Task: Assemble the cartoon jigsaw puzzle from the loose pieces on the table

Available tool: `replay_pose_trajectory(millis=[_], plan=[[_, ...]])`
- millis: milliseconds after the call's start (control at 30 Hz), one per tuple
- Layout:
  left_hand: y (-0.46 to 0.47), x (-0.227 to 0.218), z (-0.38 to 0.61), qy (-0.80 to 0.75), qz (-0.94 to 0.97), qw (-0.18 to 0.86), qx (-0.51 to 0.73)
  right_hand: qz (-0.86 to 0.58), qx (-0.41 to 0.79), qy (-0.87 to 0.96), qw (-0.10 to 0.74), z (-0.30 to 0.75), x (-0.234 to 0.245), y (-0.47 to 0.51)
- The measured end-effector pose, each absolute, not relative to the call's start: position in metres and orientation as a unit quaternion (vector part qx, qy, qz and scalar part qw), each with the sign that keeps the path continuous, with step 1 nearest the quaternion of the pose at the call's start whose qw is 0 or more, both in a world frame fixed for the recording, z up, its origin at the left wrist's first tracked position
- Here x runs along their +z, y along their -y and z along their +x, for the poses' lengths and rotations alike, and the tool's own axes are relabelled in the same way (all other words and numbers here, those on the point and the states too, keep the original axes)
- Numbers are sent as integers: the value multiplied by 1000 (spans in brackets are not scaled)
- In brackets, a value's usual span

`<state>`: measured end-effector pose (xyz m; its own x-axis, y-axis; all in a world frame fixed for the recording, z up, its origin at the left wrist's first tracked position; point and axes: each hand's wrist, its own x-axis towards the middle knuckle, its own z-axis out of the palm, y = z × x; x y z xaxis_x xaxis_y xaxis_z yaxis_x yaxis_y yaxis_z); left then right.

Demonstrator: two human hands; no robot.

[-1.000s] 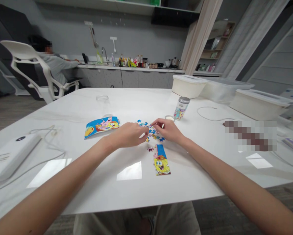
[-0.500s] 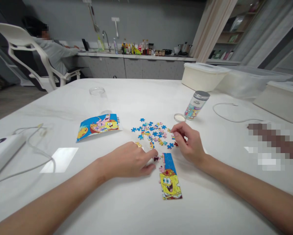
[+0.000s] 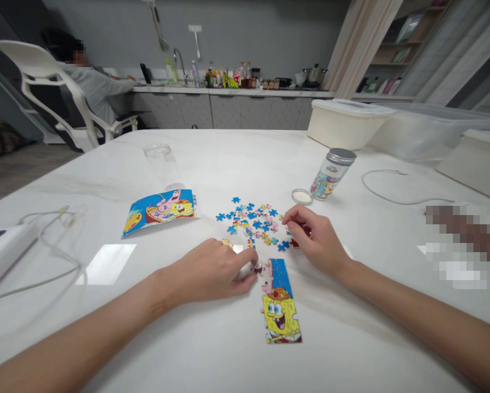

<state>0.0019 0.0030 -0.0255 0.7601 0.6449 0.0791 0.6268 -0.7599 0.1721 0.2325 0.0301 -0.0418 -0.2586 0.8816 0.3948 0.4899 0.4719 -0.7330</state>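
Note:
My left hand point(image 3: 216, 268) rests low over the table, its thumb and forefinger closed on a small pink and dark puzzle piece point(image 3: 257, 268). Just right of that piece lies a joined strip of puzzle point(image 3: 282, 314), showing a yellow cartoon face below a blue area. At the right edge of a loose pile of puzzle pieces point(image 3: 258, 224), my right hand point(image 3: 316, 240) has its fingers curled and its thumb close to the forefinger. Whatever is between those fingertips is hidden. A dark red piece point(image 3: 295, 244) shows partly beneath this hand.
A curved picture sheet point(image 3: 161, 213) lies left of the pile, with a clear jar point(image 3: 163, 166) behind it. A printed can point(image 3: 333, 173) and a round lid point(image 3: 302, 196) are behind my right hand. Storage boxes point(image 3: 347, 124) line the back right. A person point(image 3: 91, 87) sits far left.
The view has shifted slightly. Both hands keep nearly the same poses, the left still pinching its piece beside the strip and the right still at the pile's edge.

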Motion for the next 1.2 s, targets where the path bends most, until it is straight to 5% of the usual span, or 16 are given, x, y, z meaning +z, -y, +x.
replay_pose_trajectory(millis=[633,1200], plan=[[-1,-26,2,-308,948,46,66,-444,299,661,526,237,-39,-33],[1,-29,4,-298,950,15,92,-451,334,658,501,236,-41,-32]])
